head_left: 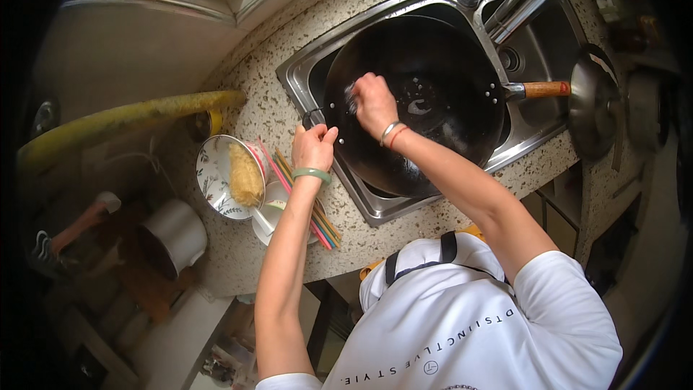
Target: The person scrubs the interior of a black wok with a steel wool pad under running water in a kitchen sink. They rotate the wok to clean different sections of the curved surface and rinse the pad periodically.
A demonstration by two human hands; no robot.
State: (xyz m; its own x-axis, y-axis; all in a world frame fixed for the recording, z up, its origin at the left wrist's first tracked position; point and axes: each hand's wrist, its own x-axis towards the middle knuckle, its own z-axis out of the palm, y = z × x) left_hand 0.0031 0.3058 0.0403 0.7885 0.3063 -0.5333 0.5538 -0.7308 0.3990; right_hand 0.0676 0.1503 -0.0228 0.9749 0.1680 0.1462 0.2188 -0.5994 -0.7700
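Note:
A large black wok (433, 152) sits over the left basin of the steel sink (379, 209), its wooden handle (546, 89) pointing right. My left hand (315, 149) is closed at the wok's small side loop handle (312, 114), on the left rim. Inside the wok, against its left wall, my right hand (376, 107) is closed on a silvery scouring pad (351, 98), mostly hidden by the fingers. Wet streaks and a whitish patch of suds or water (418, 106) show on the wok's bottom.
Left of the sink stands a patterned bowl (211, 177) with a yellowish loofah (246, 175) in it. Coloured chopsticks (326, 230) lie beside it. The chrome faucet (530, 3) overhangs the right basin (530, 54). A metal lid (593, 105) is at far right, a pot (175, 235) at left.

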